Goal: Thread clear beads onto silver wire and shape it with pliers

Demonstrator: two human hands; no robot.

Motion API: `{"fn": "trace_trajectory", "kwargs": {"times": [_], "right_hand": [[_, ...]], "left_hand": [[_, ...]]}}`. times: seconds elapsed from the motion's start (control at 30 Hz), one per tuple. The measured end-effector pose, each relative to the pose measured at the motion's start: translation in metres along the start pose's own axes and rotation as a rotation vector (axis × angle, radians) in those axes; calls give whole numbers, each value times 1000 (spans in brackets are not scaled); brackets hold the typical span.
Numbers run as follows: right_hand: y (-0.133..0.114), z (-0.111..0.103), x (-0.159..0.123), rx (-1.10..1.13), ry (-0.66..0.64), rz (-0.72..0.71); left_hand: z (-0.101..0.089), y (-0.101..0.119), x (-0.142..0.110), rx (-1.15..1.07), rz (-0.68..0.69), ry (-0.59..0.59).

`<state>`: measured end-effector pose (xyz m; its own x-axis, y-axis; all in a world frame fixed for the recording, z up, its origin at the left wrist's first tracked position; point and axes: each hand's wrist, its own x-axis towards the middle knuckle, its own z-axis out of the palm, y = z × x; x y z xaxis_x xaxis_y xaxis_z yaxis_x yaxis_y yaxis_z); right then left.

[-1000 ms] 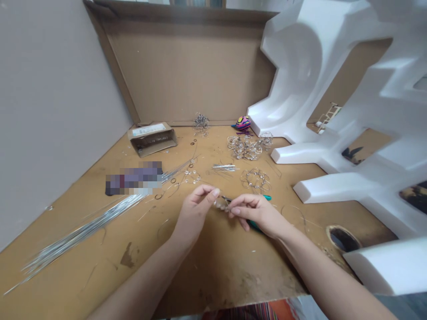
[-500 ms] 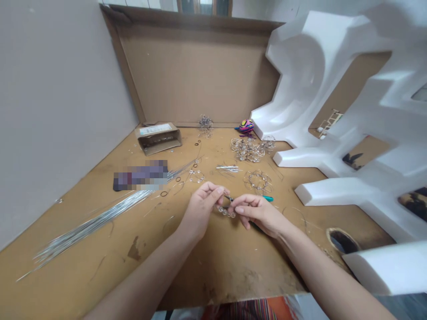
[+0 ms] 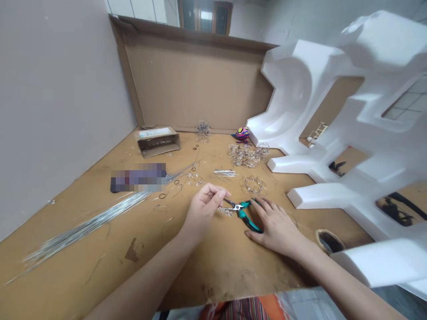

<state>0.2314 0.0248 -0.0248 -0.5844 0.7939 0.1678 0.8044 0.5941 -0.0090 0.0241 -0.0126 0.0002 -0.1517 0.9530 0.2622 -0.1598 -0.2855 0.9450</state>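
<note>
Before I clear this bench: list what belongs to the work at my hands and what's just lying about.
In use: left hand, right hand, crystal-beaded wire piece, teal-handled pliers.

Lying about: bundle of straight silver wire, crystal-and-wire ring, cardboard box, multicoloured ball, white foam packaging.

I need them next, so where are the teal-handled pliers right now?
In the head view, the teal-handled steel pliers lie on the tan work surface between the left hand and right hand, their tips at the clear-beaded wire piece.
</note>
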Motion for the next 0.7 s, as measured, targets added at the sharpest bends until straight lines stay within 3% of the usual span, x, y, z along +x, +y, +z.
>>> {"fn": "trace_trajectory", "kwargs": {"times": [0.3,0.57,0.7], "right_hand": [[-12,-10,18,-145,-52,-52],[-9,-8,15,-162,-47,-56],[-2,-8,13,-190,-75,-52]], "left_hand": [[-2,-6,7,-383,-182,-28],[-4,-6,6,-99,-87,42],[-3,-7,6,-62,-75,61]]}}
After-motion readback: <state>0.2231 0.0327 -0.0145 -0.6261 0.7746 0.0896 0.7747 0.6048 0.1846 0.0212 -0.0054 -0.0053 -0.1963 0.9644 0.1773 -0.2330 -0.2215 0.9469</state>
